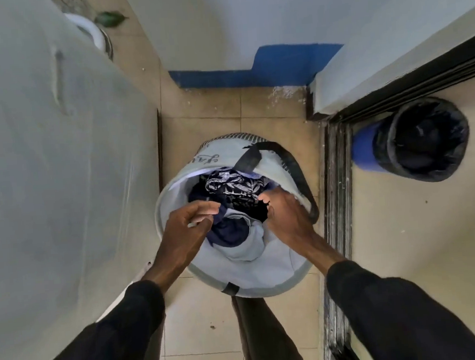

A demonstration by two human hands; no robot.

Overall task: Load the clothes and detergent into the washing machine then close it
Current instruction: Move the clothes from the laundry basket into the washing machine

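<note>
A round white laundry basket (278, 279) with black handles stands on the tiled floor below me. Inside lie clothes: a dark patterned garment (231, 187), a navy piece (230, 233) and a pale grey piece (247, 250). My left hand (190, 223) reaches into the basket from the left, its fingers pinched on the edge of the navy cloth. My right hand (286, 213) is in the basket at the right, its fingers curled into the dark clothes. A large white appliance under a clear plastic cover (59, 165) fills the left side; its lid is not visible.
A blue bin with a black liner (418, 140) stands at the right behind a dark sliding-door track (339, 186). A white wall with a blue skirting (250, 73) closes the far end. My dark trouser leg (265, 334) is below the basket.
</note>
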